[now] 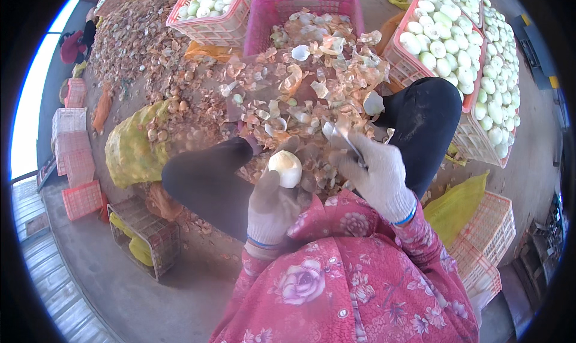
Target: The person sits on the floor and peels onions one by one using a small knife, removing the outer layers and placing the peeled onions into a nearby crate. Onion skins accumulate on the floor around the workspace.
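Observation:
In my gloved left hand [272,208] rests a mostly peeled onion [288,168], white and shiny with a yellowish patch on top. My gloved right hand [380,176] is closed around a small knife [352,144] whose blade points up and to the left, apart from the onion. The blade's tip is blurred among the skins. Loose papery onion skins [310,95] are heaped just beyond both hands, between my knees. Some whiter peel layers lie among them. The palm of my right glove is hidden.
Peeled onions fill crates at the right [443,50] and the top [211,3]. A magenta basket [265,21] holds skins. At left lie a yellow mesh sack [135,149] of onions and a grey crate [148,230]. Stacked crates [488,226] stand at lower right. Another person [74,46] is far left.

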### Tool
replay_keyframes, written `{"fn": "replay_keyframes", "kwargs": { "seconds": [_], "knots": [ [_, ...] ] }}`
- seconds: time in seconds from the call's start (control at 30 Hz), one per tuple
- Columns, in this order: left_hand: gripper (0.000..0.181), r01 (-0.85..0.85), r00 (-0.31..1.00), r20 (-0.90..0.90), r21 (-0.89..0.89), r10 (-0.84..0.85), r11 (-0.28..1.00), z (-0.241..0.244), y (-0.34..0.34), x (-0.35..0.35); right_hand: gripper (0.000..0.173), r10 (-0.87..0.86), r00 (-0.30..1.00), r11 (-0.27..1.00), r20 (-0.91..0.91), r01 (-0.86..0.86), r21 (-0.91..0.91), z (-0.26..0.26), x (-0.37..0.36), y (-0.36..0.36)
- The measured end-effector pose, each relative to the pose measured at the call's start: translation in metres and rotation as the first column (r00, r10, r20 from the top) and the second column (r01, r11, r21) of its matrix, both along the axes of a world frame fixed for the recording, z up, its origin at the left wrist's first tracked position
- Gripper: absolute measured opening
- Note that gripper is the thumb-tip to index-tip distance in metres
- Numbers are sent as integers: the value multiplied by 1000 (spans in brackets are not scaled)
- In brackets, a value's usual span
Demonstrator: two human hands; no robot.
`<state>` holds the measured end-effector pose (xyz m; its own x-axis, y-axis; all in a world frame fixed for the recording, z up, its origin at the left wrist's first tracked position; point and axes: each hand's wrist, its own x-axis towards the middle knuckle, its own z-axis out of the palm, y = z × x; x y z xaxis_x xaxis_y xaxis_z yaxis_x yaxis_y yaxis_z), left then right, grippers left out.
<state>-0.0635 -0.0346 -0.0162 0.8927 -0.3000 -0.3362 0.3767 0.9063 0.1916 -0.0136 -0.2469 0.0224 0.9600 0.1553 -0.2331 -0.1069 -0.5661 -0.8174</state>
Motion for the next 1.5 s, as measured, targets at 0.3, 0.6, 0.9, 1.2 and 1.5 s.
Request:
{"fn": "replay_keyframes", "kwargs": {
  "seconds": [0.3,0.6,0.9,1.2,1.5],
  "knots": [
    [77,23,993,74,627,-89,778,25,-10,8,31,54,912,809,-408,199,553,-1,-10,17],
    [78,-12,984,101,859,-145,512,29,-12,7,17,327,785,17,-526,552,834,7,-9,1],
    [71,-108,990,-63,213,124,971,2,9,18,32,-200,961,793,-189,272,546,-50,68,14],
    [51,-326,933,112,670,-343,-667,12,115,174,42,-54,974,966,220,107,-236,-175,183,58],
    [36,-209,976,128,779,176,591,-87,183,436,30,-155,962,945,226,211,-250,-170,185,60]
  ]
}}
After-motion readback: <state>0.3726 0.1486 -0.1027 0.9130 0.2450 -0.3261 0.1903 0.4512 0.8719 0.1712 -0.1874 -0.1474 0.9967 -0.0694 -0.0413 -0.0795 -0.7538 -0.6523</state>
